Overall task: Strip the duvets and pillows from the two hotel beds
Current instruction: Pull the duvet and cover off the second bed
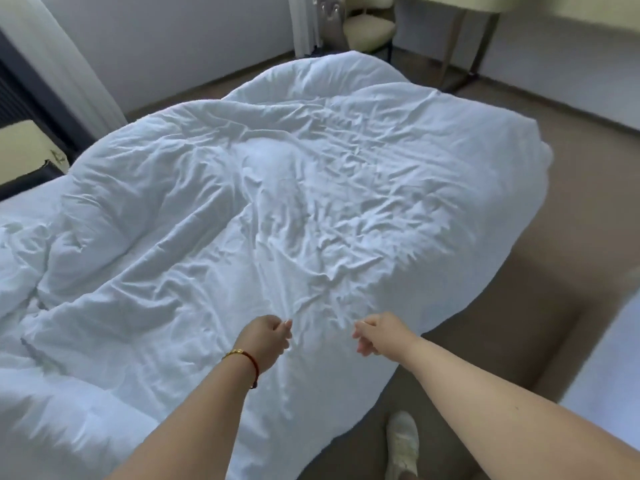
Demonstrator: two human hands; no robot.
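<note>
A white, heavily wrinkled duvet (277, 202) covers the whole bed in front of me and hangs over its right side and foot. My left hand (266, 336), with a gold and red bracelet on the wrist, hovers just above the duvet's near part, fingers loosely curled and holding nothing. My right hand (375, 332) is beside it to the right, also loosely curled and empty, over the duvet near its right edge. More bunched white bedding (20, 271) lies at the left. No pillow shows.
Brown carpet (571, 220) runs along the bed's right side, where my white shoe (401, 441) stands. A second bed's white edge (616, 358) is at far right. A cream chair (369, 29) and desk legs stand at the back. A dark headboard (31, 109) is at left.
</note>
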